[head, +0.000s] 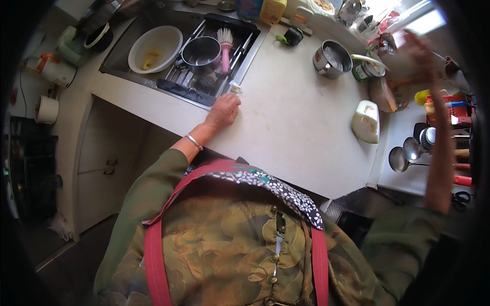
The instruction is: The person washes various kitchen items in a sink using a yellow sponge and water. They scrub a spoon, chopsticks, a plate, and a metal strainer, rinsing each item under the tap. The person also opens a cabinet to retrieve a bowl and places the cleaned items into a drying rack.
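Observation:
My left hand [224, 109] rests on the pale countertop [283, 122] at the sink's near right corner, its fingers curled under. A small crumpled whitish scrap [235, 89] lies just beyond the knuckles; whether the fingers grip anything is hidden. Blurred by motion, my right hand [419, 48] is raised at the far right, near the bright window and some bagged items [386, 42]. What it holds, if anything, cannot be made out. Between the hands stand a steel pot [332, 59] and a cut piece of pale-fleshed gourd or melon [366, 121].
The sink [118, 57] holds a white bowl [139, 42] with yellowish contents. On its rack are a saucepan [201, 55] and a pink-handled brush [226, 57]. A black-and-green object [293, 36] lies by the wall. Ladles [399, 158] and a red basket [451, 111] sit at the right.

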Demonstrator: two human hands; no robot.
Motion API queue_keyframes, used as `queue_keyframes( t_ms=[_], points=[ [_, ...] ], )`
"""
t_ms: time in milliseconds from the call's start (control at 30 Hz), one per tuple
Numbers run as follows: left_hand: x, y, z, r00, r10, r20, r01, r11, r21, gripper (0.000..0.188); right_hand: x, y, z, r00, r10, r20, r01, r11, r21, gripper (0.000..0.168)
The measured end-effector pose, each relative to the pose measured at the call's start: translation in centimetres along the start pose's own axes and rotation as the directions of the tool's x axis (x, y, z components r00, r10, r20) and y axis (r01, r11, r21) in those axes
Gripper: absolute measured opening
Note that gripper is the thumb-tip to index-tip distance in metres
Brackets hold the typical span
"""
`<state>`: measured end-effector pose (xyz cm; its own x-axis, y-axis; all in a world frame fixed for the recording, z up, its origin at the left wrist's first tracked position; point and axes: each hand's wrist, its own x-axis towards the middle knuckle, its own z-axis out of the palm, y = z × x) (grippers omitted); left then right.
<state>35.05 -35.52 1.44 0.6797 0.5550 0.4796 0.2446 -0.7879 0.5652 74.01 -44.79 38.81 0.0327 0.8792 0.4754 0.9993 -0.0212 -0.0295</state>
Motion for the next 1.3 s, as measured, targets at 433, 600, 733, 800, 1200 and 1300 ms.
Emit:
queue_keyframes(
  t_ms=[433, 600, 733, 800, 1200, 1300],
  points=[
    [-7.0, -4.4, -10.7, 0.733, -0.68, -0.015, 0.59, 0.625, 0.511, 0.071, -9.8, -24.4, 30.5, 0.898, 0.145, 0.414, -0.352, 0.803, 0.481, 0.025],
    [-7.9, -4.2, -10.9, 0.683, -0.717, 0.136, 0.53, 0.616, 0.583, 0.079, -7.8, -26.7, 32.5, 0.86, 0.183, 0.476, -0.357, 0.883, 0.304, 0.026],
    [-7.6, -4.2, -10.8, 0.64, -0.749, 0.171, 0.542, 0.598, 0.59, 0.08, -8.3, -27.4, 34.3, 0.872, 0.192, 0.449, -0.347, 0.891, 0.293, 0.016],
    [-7.4, -4.1, -10.8, 0.63, -0.756, 0.176, 0.544, 0.592, 0.595, 0.08, -8.7, -27.4, 35.0, 0.901, 0.199, 0.384, -0.33, 0.891, 0.312, 0.011],
    [-7.5, -4.0, -10.6, 0.626, -0.761, 0.174, 0.535, 0.58, 0.614, 0.08, -9.7, -27.1, 35.9, 0.93, 0.148, 0.338, -0.267, 0.902, 0.34, 0.008],
    [-7.4, -4.8, -10.6, 0.622, -0.76, 0.189, 0.531, 0.587, 0.611, 0.081, -9.7, -27.1, 36.2, 0.937, 0.134, 0.323, -0.259, 0.887, 0.383, 0.007]
  ],
)
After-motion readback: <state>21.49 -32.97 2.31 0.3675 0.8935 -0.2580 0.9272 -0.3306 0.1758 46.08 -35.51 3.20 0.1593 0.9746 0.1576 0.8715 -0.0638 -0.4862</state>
